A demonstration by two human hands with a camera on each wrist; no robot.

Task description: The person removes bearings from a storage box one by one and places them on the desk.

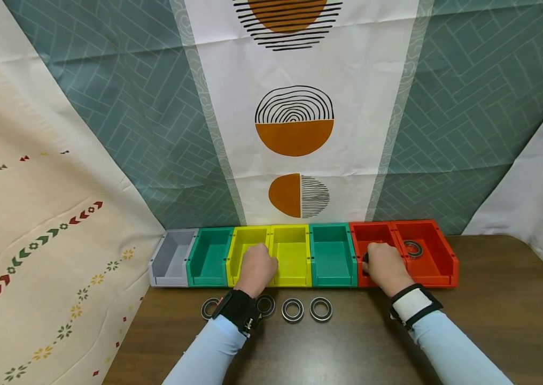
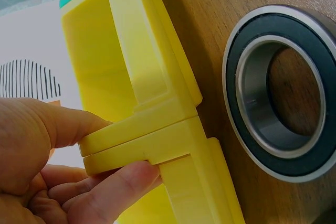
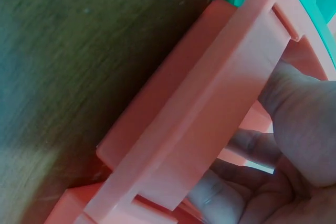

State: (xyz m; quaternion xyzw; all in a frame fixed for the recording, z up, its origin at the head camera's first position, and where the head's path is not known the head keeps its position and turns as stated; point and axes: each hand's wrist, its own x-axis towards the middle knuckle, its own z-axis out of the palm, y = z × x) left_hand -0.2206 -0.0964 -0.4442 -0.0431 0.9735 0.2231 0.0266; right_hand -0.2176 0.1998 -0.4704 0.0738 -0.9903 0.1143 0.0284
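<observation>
My left hand (image 1: 256, 267) pinches the adjoining walls of two yellow bins (image 2: 139, 135), thumb in one bin and fingers in the other. My right hand (image 1: 387, 263) reaches into the left red bin (image 3: 210, 98), its thumb and fingers curled down behind the front wall. A dark edge by its thumb in the head view looks like a ball bearing (image 1: 365, 258) in its grip; the fingertips are hidden in the right wrist view. Another bearing (image 1: 413, 248) lies in the right red bin (image 1: 437, 262). Near my left wrist, a bearing (image 2: 231, 98) rests on the table.
The bins form one row against the patterned cloth (image 1: 295, 198): a grey bin (image 1: 171, 262) at the left end, then green (image 1: 209, 262), yellow, teal (image 1: 333, 256) and red. Several bearings (image 1: 293, 310) line the wooden table (image 1: 339, 353) in front, some partly behind my left wrist.
</observation>
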